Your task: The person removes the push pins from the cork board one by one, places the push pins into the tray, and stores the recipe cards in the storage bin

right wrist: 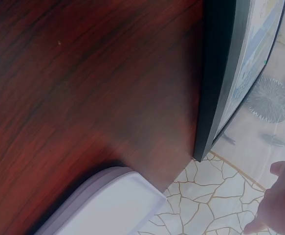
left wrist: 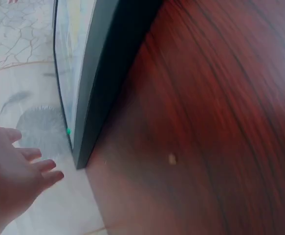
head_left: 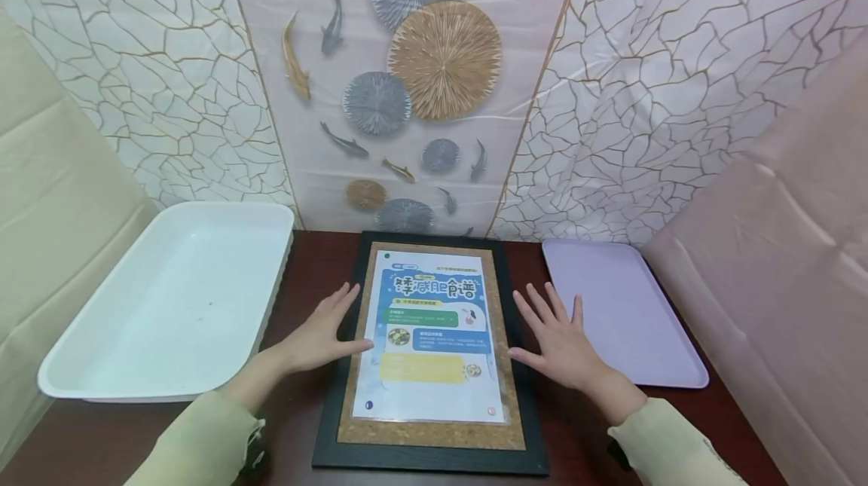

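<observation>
A cork board [head_left: 430, 435] in a black frame lies on the dark table between both hands. On it is a printed blue-and-white sheet [head_left: 434, 394] with a yellow panel, held by round pins at its corners, such as a dark one [head_left: 369, 405] at lower left. My left hand [head_left: 317, 337] is over the frame's left side, fingers spread, holding nothing. Over the right side, my right hand [head_left: 561, 341] is likewise spread and holds nothing. In the wrist views, the left fingers [left wrist: 43, 166] and the right hand [right wrist: 281, 203] appear apart from the frame.
To the left stands a large white tray [head_left: 197, 305], with nothing visible in it. A flat lilac tray [head_left: 620, 305] lies to the right, close to the right hand. Behind the table hangs a patterned cloth [head_left: 441, 192], with plain cloth walls at both sides.
</observation>
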`<state>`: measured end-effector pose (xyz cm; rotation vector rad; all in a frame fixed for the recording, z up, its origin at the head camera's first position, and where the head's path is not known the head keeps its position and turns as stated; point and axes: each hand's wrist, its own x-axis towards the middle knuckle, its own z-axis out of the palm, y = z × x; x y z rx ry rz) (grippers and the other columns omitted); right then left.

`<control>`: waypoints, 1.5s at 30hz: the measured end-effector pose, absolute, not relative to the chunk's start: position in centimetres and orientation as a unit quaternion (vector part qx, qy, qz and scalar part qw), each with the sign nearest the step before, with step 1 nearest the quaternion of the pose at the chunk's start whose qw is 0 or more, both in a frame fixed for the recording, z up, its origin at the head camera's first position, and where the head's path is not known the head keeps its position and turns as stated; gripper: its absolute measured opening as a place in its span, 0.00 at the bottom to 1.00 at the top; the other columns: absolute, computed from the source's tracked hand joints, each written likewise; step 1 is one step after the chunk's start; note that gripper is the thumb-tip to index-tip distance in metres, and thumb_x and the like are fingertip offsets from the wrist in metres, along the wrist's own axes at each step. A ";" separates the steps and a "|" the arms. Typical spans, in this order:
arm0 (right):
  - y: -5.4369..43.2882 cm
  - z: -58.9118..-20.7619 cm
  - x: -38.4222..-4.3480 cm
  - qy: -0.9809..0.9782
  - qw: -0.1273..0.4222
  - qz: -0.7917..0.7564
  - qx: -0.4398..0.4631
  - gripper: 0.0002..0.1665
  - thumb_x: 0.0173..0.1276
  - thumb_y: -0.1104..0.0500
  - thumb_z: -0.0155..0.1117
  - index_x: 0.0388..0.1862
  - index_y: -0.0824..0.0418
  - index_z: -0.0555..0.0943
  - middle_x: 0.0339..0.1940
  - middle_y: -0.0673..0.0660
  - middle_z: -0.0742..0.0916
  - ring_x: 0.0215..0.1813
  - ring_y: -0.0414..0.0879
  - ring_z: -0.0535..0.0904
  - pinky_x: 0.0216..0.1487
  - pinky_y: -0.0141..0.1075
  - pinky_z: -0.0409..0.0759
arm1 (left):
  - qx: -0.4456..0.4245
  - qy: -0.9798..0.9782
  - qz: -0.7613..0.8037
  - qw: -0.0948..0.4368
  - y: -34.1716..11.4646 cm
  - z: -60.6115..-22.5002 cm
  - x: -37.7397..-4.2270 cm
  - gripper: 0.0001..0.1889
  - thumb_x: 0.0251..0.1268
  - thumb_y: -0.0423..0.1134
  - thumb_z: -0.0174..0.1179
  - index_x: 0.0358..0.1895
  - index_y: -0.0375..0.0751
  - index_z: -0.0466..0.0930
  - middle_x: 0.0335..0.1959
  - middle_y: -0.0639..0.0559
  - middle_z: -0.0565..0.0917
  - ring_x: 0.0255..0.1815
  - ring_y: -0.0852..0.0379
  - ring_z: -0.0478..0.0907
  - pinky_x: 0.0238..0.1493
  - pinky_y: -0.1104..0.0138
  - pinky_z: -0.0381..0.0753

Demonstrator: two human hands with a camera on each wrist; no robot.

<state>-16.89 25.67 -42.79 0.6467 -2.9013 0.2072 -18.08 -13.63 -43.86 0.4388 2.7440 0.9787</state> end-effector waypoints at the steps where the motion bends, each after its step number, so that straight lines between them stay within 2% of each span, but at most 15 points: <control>1: 25.7 -42.8 -16.9 -0.971 0.077 0.068 0.215 0.53 0.56 0.37 0.64 0.75 0.54 0.53 0.75 0.63 0.57 0.75 0.65 0.43 0.64 0.74 0.35 | 0.141 0.921 0.345 0.110 -13.3 -44.0 -18.2 0.52 0.53 0.58 0.63 0.75 0.44 0.42 0.76 0.39 0.43 0.75 0.35 0.41 0.66 0.34 0.53; 8: 25.7 -43.0 -16.7 -0.972 0.062 0.081 0.212 0.53 0.57 0.38 0.64 0.75 0.55 0.53 0.75 0.63 0.57 0.75 0.65 0.42 0.64 0.73 0.32 | 0.163 0.870 0.438 0.159 -11.8 -44.7 -18.9 0.46 0.62 0.53 0.57 0.75 0.42 0.38 0.76 0.40 0.47 0.76 0.42 0.43 0.72 0.42 0.49; 10: 25.7 -43.1 -16.6 -0.971 0.062 0.088 0.212 0.52 0.56 0.39 0.64 0.74 0.55 0.54 0.75 0.63 0.57 0.75 0.65 0.41 0.64 0.73 0.31 | 0.164 0.853 0.460 0.183 -11.5 -44.6 -18.9 0.45 0.65 0.53 0.54 0.75 0.43 0.35 0.75 0.41 0.49 0.76 0.43 0.47 0.72 0.43 0.50; 13: 25.8 -43.2 -16.6 -0.970 0.067 0.091 0.214 0.52 0.56 0.39 0.65 0.74 0.57 0.55 0.75 0.63 0.58 0.75 0.66 0.42 0.64 0.74 0.33 | 0.152 0.842 0.469 0.219 -11.1 -44.2 -18.8 0.46 0.67 0.57 0.48 0.74 0.40 0.31 0.76 0.39 0.45 0.76 0.42 0.44 0.73 0.44 0.47; 18: 25.9 -43.3 -16.6 -0.971 0.061 0.088 0.212 0.52 0.57 0.38 0.63 0.75 0.51 0.52 0.75 0.63 0.57 0.75 0.65 0.42 0.64 0.73 0.33 | 0.104 0.831 0.482 0.258 -10.3 -43.8 -18.9 0.46 0.68 0.62 0.43 0.74 0.37 0.30 0.76 0.38 0.38 0.77 0.41 0.34 0.73 0.43 0.42; 20: 25.9 -43.3 -16.6 -0.972 0.055 0.090 0.211 0.52 0.58 0.37 0.62 0.75 0.50 0.51 0.75 0.63 0.57 0.75 0.65 0.42 0.64 0.73 0.32 | 0.071 0.824 0.500 0.258 -10.0 -43.7 -19.1 0.45 0.67 0.62 0.41 0.74 0.37 0.33 0.76 0.38 0.41 0.76 0.40 0.35 0.73 0.42 0.42; 25: 25.5 -43.2 -16.5 -0.973 0.049 0.086 0.210 0.51 0.59 0.37 0.62 0.75 0.51 0.51 0.76 0.62 0.57 0.76 0.65 0.42 0.65 0.72 0.35 | 0.015 0.796 0.559 0.230 -9.1 -43.7 -19.8 0.42 0.67 0.63 0.42 0.74 0.40 0.42 0.66 0.37 0.67 0.72 0.40 0.56 0.73 0.43 0.45; 27: 25.2 -43.2 -16.5 -0.973 0.045 0.085 0.211 0.51 0.59 0.37 0.61 0.75 0.51 0.51 0.76 0.62 0.57 0.76 0.64 0.42 0.65 0.72 0.36 | 0.000 0.793 0.569 0.218 -8.8 -43.9 -19.9 0.41 0.67 0.63 0.41 0.74 0.41 0.44 0.61 0.38 0.72 0.70 0.41 0.61 0.73 0.44 0.47; 30: 24.8 -43.2 -16.4 -0.971 0.038 0.093 0.217 0.50 0.59 0.39 0.62 0.75 0.52 0.53 0.76 0.62 0.57 0.76 0.64 0.43 0.66 0.71 0.37 | -0.021 0.799 0.563 0.209 -8.3 -44.0 -20.0 0.41 0.67 0.63 0.41 0.73 0.38 0.45 0.63 0.37 0.69 0.70 0.39 0.60 0.72 0.44 0.49; 33: 24.3 -43.0 -16.0 -0.967 0.018 0.124 0.220 0.48 0.60 0.41 0.64 0.73 0.57 0.57 0.74 0.62 0.62 0.74 0.63 0.51 0.68 0.68 0.47 | -0.038 0.805 0.558 0.198 -8.0 -44.1 -20.1 0.42 0.67 0.63 0.40 0.73 0.35 0.45 0.68 0.34 0.62 0.71 0.37 0.56 0.72 0.44 0.52; 35: 23.9 -42.9 -15.6 -0.959 -0.017 0.175 0.221 0.43 0.60 0.45 0.65 0.70 0.60 0.63 0.68 0.63 0.70 0.69 0.60 0.62 0.67 0.61 0.59 | -0.050 0.806 0.561 0.183 -7.9 -44.1 -20.2 0.41 0.67 0.62 0.40 0.72 0.34 0.46 0.69 0.33 0.60 0.72 0.36 0.55 0.71 0.45 0.53; 37: 23.4 -42.9 -15.2 -0.940 -0.075 0.237 0.232 0.36 0.61 0.49 0.66 0.64 0.65 0.70 0.55 0.61 0.80 0.57 0.53 0.75 0.57 0.49 0.75 | -0.061 0.805 0.567 0.166 -7.9 -44.0 -20.3 0.41 0.67 0.61 0.41 0.72 0.32 0.48 0.69 0.33 0.59 0.72 0.36 0.55 0.71 0.45 0.55; 38: 23.1 -42.9 -15.0 -0.928 -0.109 0.265 0.236 0.32 0.61 0.51 0.66 0.60 0.66 0.73 0.48 0.59 0.82 0.49 0.49 0.78 0.49 0.43 0.79 | -0.067 0.804 0.569 0.159 -7.9 -44.1 -20.4 0.41 0.67 0.60 0.41 0.71 0.32 0.48 0.69 0.33 0.58 0.72 0.36 0.55 0.71 0.45 0.56; 41: 22.2 -43.1 -14.6 -0.894 -0.205 0.310 0.249 0.20 0.60 0.54 0.67 0.47 0.65 0.80 0.29 0.49 0.81 0.30 0.37 0.74 0.29 0.29 0.75 | -0.083 0.805 0.568 0.150 -7.8 -44.1 -20.5 0.39 0.68 0.58 0.42 0.71 0.30 0.49 0.68 0.32 0.60 0.71 0.36 0.57 0.70 0.45 0.58; 45: 21.2 -43.6 -14.1 -0.888 -0.246 0.296 0.250 0.09 0.57 0.57 0.69 0.34 0.59 0.82 0.21 0.44 0.77 0.24 0.32 0.69 0.25 0.25 0.71 | -0.102 0.820 0.546 0.142 -7.3 -44.0 -20.7 0.37 0.69 0.55 0.43 0.70 0.28 0.51 0.64 0.31 0.65 0.68 0.36 0.60 0.69 0.45 0.60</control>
